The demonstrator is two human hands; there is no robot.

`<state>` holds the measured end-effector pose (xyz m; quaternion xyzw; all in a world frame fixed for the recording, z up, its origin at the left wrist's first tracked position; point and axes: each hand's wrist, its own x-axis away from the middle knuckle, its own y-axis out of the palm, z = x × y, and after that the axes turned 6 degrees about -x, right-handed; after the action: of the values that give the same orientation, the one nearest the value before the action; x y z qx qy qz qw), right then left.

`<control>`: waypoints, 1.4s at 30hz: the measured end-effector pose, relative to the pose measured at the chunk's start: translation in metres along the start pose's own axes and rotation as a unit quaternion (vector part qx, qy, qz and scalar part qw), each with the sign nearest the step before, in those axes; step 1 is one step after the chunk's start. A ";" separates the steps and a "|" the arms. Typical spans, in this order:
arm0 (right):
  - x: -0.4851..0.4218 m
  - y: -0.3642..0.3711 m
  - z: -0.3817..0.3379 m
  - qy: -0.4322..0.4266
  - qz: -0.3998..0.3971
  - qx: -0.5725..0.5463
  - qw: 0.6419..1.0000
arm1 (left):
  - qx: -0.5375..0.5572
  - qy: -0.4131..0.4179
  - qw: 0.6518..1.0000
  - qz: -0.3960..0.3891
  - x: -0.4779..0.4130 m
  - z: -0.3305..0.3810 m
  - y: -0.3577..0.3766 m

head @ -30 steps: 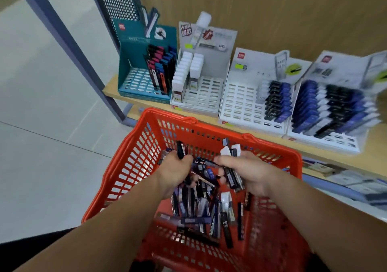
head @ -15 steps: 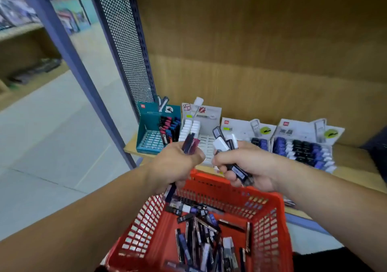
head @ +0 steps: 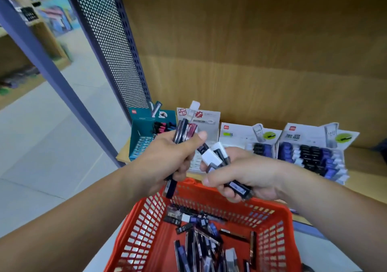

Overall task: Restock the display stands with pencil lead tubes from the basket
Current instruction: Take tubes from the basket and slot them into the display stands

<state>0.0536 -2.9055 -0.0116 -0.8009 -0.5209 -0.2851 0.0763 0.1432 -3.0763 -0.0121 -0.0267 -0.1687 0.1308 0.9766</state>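
- The left hand (head: 167, 158) was curled into a fist around a bundle of dark and red tubes (head: 185, 132), with the thumb pressed across them. The bundle's tops stuck out above the knuckles and one dark end poked out below the fist.
- The right hand (head: 249, 175) was clenched around a second bunch, the white-capped tubes (head: 211, 156). These angled up toward the left hand's thumb, and one dark tube showed between the fingers on the underside.
- The two hands were held close together, and the white caps nearly met the left fist. I could not tell whether they touched.
- The red basket (head: 142, 234) sat directly below both hands, its far rim just under the left hand's knuckles.
- Loose tubes (head: 201, 240) lay jumbled on the basket floor, beneath and nearer than the hands.
- Beyond the left hand stood the teal stand (head: 142, 129), with dark and pink tubes in its right part.
- A white stand (head: 207, 119) stood behind the gap between the hands and was mostly hidden by them.
- Beyond the right hand stood a third stand (head: 240, 133) holding a few dark and blue tubes. Further right of it, a fourth stand (head: 310, 135) was well filled with blue, black and white ones.
- All four stands rested on the wooden shelf (head: 366, 163).
- A perforated metal panel (head: 109, 41) rose above and beyond the left hand.
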 end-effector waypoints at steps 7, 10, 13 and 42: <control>-0.016 -0.018 0.010 0.022 -0.008 0.009 1.000 | -0.022 -0.012 0.999 0.023 -0.019 0.001 -0.001; -0.013 -0.032 0.015 0.030 0.032 -0.044 0.998 | 0.026 -0.023 0.997 0.071 -0.026 0.002 -0.012; -0.007 -0.043 0.018 -0.008 0.099 -0.078 0.992 | 0.053 -0.041 0.996 0.056 -0.027 -0.002 -0.013; 0.069 -0.140 0.062 0.104 0.240 -0.160 0.952 | -0.465 0.108 0.878 -0.041 -0.098 -0.023 0.124</control>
<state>-0.0257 -2.7623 -0.0507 -0.8700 -0.2503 -0.4195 0.0674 0.0316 -2.9823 -0.0773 -0.4851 -0.1043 -0.0068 0.8682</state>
